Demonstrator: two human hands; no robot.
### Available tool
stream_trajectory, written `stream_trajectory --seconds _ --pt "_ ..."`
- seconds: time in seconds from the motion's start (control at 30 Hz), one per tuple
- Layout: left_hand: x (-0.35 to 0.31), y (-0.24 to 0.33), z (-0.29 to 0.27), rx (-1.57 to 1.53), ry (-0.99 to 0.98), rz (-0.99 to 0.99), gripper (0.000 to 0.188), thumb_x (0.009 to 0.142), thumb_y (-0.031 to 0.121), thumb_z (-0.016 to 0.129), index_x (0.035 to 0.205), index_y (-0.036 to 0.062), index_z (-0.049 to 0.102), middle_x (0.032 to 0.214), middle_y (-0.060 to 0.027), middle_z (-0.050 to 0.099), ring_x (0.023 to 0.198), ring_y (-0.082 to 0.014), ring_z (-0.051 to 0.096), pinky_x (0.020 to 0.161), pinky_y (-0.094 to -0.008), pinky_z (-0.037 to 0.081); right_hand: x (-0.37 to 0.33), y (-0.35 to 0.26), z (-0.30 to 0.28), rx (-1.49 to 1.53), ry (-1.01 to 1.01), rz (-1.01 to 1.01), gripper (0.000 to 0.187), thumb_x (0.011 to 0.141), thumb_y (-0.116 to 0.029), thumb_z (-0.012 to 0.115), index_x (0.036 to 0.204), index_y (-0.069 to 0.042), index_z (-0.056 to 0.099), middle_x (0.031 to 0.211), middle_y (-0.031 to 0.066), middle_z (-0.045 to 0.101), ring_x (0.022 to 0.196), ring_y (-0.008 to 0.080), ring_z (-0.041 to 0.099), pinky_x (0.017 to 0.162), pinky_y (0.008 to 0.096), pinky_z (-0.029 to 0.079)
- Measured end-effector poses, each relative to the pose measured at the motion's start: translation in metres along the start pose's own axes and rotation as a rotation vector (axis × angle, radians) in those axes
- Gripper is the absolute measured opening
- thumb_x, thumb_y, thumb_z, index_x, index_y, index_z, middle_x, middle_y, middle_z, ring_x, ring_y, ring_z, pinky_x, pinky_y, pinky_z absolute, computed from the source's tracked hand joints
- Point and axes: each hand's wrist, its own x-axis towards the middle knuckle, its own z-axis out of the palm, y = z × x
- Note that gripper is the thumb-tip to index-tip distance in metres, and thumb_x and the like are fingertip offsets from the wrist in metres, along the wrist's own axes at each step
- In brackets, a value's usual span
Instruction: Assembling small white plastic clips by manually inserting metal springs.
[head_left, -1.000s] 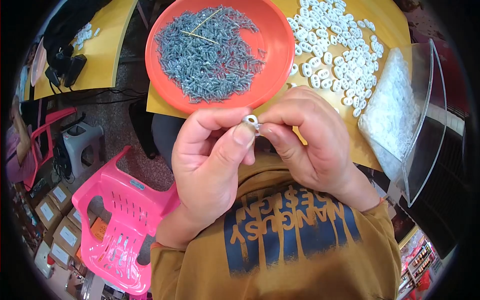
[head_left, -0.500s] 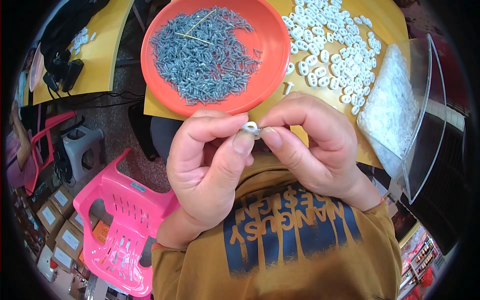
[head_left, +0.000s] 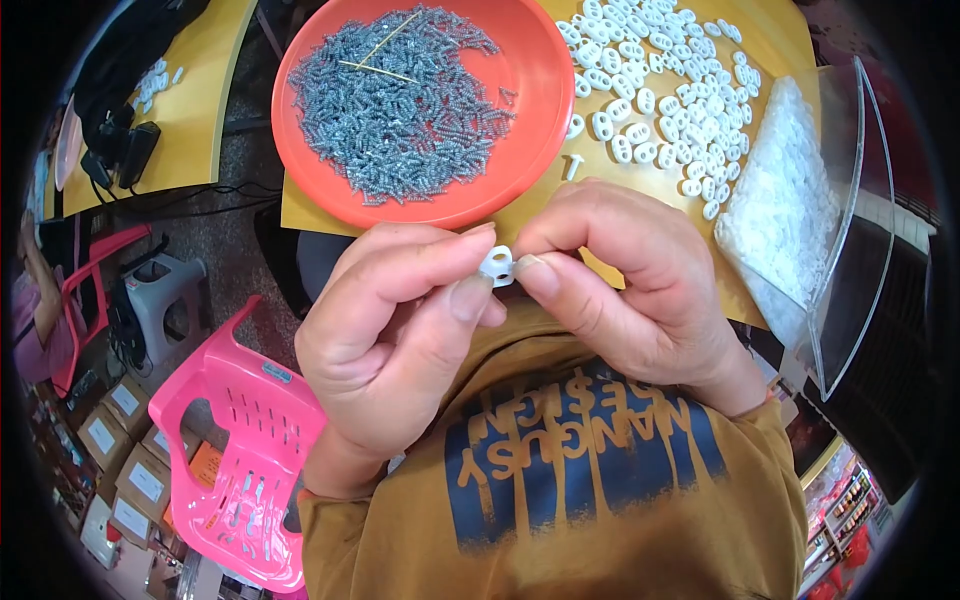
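Between the thumb and index finger of my left hand [head_left: 385,335] is a small white plastic cord lock [head_left: 496,262] with two holes, held over my lap just in front of the table edge. My right hand [head_left: 635,285] is closed in a pinch, thumb and index fingertips at the cord lock's right side. Whatever those fingertips hold is mostly hidden; only a tiny dark bit shows there. Beyond my hands, a red plastic basin [head_left: 537,130] holds a heap of small metal springs [head_left: 400,120]. Many more white cord locks [head_left: 690,125] lie loose on the table right of it.
A small white T-shaped peg [head_left: 572,167] lies near the table edge. At right, a clear-walled bin [head_left: 850,230] stands by a bag of translucent white parts [head_left: 780,210]. A pink plastic chair [head_left: 250,440] is at my left, and another yellow table [head_left: 195,140] stands farther left.
The cord lock has turned so both holes show. My left hand has shifted slightly left, its fingers straighter, while my right hand keeps its pinch at nearly the same place.
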Motion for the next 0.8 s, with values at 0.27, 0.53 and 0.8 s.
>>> stream_trajectory --seconds 0.27,0.53,0.8 --pt "-0.004 -0.006 0.001 -0.111 0.030 -0.023 0.021 0.080 -0.010 0.053 0.099 -0.0036 0.057 0.092 -0.0102 0.054 0.069 -0.0096 0.056 0.061 -0.0189 0.046 -0.002 -0.001 -0.002 -0.011 -0.033 0.016 0.006 0.079 -0.003 0.059 0.084 0.000 0.058 0.072 0.0066 0.057 0.064 0.0171 0.054 0.059 0.0264 0.041" --pt "-0.005 -0.006 0.002 -0.104 -0.004 -0.030 0.021 0.080 -0.009 0.054 0.099 -0.0027 0.057 0.090 -0.0088 0.054 0.068 -0.0077 0.053 0.060 -0.0177 0.044 -0.003 0.002 0.002 -0.088 0.003 -0.053 0.004 0.078 -0.004 0.059 0.081 -0.001 0.057 0.069 0.0072 0.056 0.062 0.0203 0.053 0.056 0.0282 0.041" --pt "-0.010 -0.015 0.005 -0.052 0.016 -0.064 0.018 0.080 -0.008 0.054 0.097 -0.0025 0.058 0.089 -0.0081 0.054 0.066 -0.0076 0.053 0.058 -0.0177 0.043 -0.008 0.010 0.005 -0.087 -0.021 -0.024 0.005 0.082 -0.008 0.057 0.080 -0.003 0.057 0.068 0.0073 0.055 0.061 0.0220 0.052 0.056 0.0304 0.040"
